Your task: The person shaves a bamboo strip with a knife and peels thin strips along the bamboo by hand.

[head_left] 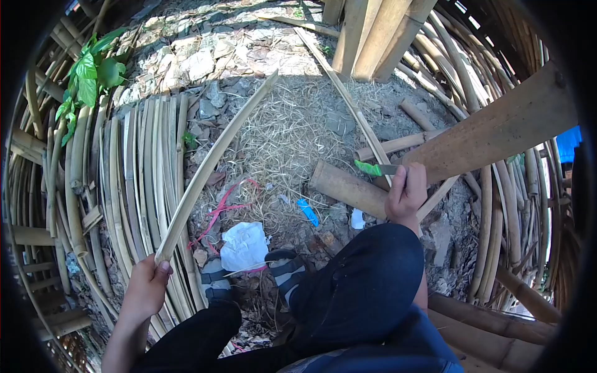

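My left hand (149, 287) is closed round the lower end of a long split bamboo strip (208, 163), which slants up and away to the right. In my right hand (407, 194), above my raised knee, is a knife (387, 169); its grey metal part shows beside my fingers and a bright green part points left. The rest of the knife is hidden in my grip. Just beyond that hand, a thick bamboo pole (485, 127) slopes up to the right. A cut bamboo length (348, 188) lies on the ground to its left.
Many split strips (140, 180) lie side by side on the left. Thin shavings (286, 137) cover the ground ahead. Near my shoes (287, 273) are a white crumpled sheet (244, 247), a pink ribbon (217, 211) and a blue object (308, 212). Upright bamboo posts (376, 40) stand behind.
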Demonstrator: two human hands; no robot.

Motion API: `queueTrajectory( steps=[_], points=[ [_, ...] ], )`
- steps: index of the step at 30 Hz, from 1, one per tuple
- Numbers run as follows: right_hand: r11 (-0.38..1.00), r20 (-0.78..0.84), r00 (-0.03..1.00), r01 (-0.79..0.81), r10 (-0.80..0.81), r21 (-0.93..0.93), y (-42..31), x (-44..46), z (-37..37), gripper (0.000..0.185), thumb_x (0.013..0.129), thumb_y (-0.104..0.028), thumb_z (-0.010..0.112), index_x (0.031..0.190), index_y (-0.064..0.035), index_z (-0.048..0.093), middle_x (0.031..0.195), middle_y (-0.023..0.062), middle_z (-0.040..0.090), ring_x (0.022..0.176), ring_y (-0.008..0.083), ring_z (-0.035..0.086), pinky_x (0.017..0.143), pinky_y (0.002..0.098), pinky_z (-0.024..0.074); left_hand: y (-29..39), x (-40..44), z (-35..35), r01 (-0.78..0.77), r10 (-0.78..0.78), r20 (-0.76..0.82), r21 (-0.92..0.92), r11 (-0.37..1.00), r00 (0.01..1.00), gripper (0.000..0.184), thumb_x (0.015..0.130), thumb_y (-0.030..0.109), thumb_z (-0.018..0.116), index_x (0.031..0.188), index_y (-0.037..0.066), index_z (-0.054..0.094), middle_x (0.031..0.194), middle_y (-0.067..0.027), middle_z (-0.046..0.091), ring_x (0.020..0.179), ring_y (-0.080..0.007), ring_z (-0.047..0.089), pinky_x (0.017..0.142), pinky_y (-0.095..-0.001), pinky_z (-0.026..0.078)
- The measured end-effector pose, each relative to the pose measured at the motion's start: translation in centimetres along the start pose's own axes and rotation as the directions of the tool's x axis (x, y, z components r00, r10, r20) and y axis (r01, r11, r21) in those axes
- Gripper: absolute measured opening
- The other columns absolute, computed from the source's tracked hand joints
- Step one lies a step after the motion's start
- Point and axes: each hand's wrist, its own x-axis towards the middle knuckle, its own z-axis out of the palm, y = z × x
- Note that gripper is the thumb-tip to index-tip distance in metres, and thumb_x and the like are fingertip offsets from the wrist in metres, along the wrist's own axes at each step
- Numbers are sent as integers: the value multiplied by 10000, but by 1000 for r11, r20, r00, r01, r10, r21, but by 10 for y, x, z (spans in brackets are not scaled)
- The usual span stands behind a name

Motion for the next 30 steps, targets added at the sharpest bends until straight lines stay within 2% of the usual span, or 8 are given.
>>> queueTrajectory(
  steps=[3, 8, 12, 17, 20, 23, 25, 30],
  points=[
    [998, 244, 968, -63, 66, -22, 33, -56, 31, 22, 934, 22, 594, 924, 17, 575, 791, 173, 557, 662, 345, 550, 581, 405, 433, 2, -5, 1, -22, 22, 8, 8, 1000, 1000, 240, 1032, 149, 521, 892, -30, 599, 651, -35, 525, 593, -114, 456, 568, -330, 400],
    [987, -57, 986, -155, 157, 36, -8, 4, -12, 42, 960, -1, 570, 922, 16, 569, 770, 163, 542, 600, 330, 523, 587, 393, 436, 3, -4, 1, 43, -42, 21, -26, 999, 999, 238, 1036, 152, 520, 893, -20, 600, 645, -26, 515, 587, -110, 452, 565, -325, 398],
    [992, 203, 973, -92, 107, -83, 13, -46, 25, 187, 980, -23, 559, 804, 7, 502, 709, 153, 491, 584, 306, 480, 559, 384, 399, -2, -5, 3, 15, -15, 16, -13, 1000, 1000, 242, 1037, 154, 519, 887, -18, 600, 645, -26, 514, 587, -107, 453, 560, -322, 393],
    [920, 85, 921, -387, 381, 67, 12, -46, -6, 237, 1037, -103, 515, 823, -10, 469, 640, 100, 448, 539, 221, 450, 550, 351, 379, 1, -5, 5, 18, -15, 30, -107, 994, 999, 253, 1044, 164, 511, 884, -16, 589, 645, -15, 504, 578, -103, 437, 550, -306, 383],
    [484, 308, 708, -676, 635, 556, 7, -25, -19, 231, 1080, -182, 462, 892, -54, 501, 686, -29, 480, 593, 46, 428, 550, 246, 370, 17, -7, 2, 32, -30, 32, -70, 997, 999, 248, 1046, 162, 505, 888, -12, 586, 646, -8, 499, 575, -103, 438, 546, -305, 386],
    [383, 286, 663, -673, 692, 633, 3, -7, -22, 209, 1079, -192, 468, 927, -57, 518, 714, -11, 496, 628, 58, 456, 600, 239, 406, 26, -9, -1, 3, -1, 36, -65, 998, 999, 256, 1047, 171, 505, 885, -9, 589, 649, -9, 502, 572, -110, 446, 546, -311, 394],
    [70, 191, 517, -444, 835, 893, 2, 14, -7, 227, 1082, -224, 451, 936, -67, 527, 862, 21, 524, 743, 89, 498, 716, 291, 460, 17, -4, -2, -35, 38, 26, -93, 995, 999, 279, 1050, 198, 501, 889, -7, 599, 662, -17, 523, 578, -121, 475, 559, -317, 413],
    [-774, 902, 222, -462, 371, 432, -2, 57, 9, 228, 1077, -272, 447, 991, -67, 495, 818, 47, 492, 610, 78, 466, 510, 236, 433, 40, -11, -18, -71, 73, 28, -89, 993, 997, 344, 1062, 282, 492, 918, -3, 618, 687, -30, 556, 614, -137, 510, 595, -335, 438]
  ],
)
